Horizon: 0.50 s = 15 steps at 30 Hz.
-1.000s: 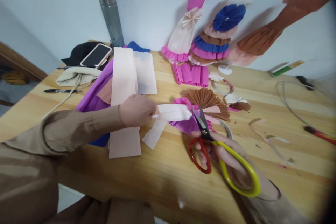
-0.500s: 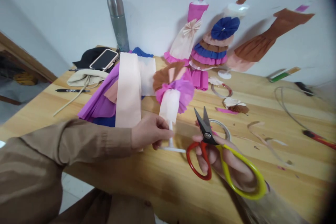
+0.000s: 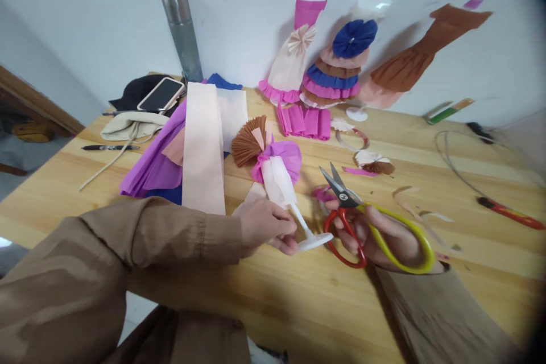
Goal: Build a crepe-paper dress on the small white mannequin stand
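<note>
My left hand (image 3: 268,228) has its fingers closed at the foot of a white plastic goblet (image 3: 302,220), which leans over to the left. Pale crepe paper wraps the goblet's bowl, with a purple ruffle (image 3: 288,160) and a brown pleated fan (image 3: 249,142) at its far end. Part of the grip is hidden behind my fingers. In my right hand (image 3: 386,239) are scissors (image 3: 347,207) with one red and one yellow handle loop. Their blades are slightly apart and point away from me, to the right of the goblet.
Crepe paper sheets (image 3: 203,148) lie left of the goblet, near a phone (image 3: 162,95), a pen (image 3: 110,148) and a steel flask (image 3: 182,34). Along the wall stand paper-dressed figures (image 3: 290,65). Pink folded paper (image 3: 305,122), paper scraps and a glue gun (image 3: 509,213) lie right.
The goblet has tipped from upright to leaning left, its foot swinging right. My left hand has moved right and slightly down from the stem. The scissors have shifted right, blades still apart.
</note>
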Motion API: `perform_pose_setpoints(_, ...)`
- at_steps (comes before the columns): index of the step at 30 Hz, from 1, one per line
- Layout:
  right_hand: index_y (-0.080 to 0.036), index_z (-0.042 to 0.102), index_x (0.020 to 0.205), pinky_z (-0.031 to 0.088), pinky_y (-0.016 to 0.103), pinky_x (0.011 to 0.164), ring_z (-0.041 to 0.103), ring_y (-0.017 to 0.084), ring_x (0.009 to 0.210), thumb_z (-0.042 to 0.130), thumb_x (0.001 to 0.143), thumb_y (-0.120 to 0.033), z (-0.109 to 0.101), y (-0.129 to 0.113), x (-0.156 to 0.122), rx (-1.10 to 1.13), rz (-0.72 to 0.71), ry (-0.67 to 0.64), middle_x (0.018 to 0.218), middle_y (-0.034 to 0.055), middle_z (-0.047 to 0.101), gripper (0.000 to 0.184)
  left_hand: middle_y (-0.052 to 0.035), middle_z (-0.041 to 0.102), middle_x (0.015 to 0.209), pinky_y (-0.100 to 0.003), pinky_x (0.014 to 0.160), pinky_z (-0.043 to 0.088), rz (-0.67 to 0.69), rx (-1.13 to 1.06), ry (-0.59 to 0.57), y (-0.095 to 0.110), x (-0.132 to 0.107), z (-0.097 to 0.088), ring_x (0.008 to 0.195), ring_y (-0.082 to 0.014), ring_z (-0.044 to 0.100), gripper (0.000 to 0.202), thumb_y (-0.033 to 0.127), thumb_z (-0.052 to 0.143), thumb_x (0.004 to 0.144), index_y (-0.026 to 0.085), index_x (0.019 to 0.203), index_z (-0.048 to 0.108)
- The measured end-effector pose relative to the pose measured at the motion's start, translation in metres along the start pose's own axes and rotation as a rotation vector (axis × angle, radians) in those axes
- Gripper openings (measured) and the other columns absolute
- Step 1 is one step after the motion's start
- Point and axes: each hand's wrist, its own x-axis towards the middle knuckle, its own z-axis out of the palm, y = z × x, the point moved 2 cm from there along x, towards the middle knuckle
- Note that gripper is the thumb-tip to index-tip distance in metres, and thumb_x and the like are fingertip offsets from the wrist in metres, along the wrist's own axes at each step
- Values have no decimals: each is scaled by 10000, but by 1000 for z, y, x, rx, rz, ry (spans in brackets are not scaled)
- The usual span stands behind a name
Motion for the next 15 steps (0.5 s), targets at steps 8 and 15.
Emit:
perform_pose_setpoints(8,-197,665,1090,454,286,391,557,158,453,408,879,-708,8,-1,-4,417,240,-99,737,77,648,609,-24,627,625,-269,560,450,561,1058,49,0,-16,-7,587,-144,585,191,134,524,774,157,585,543)
perform_pose_setpoints(15,-214,655,1067,506,310,480,593,156,539,595,841,-614,16,7,-13,596,350,-65,843,75,650,463,-80,679,922,-281,614,416,1026,1591,285,14,-30,-22,830,-186,617,191,129,441,905,157,930,628)
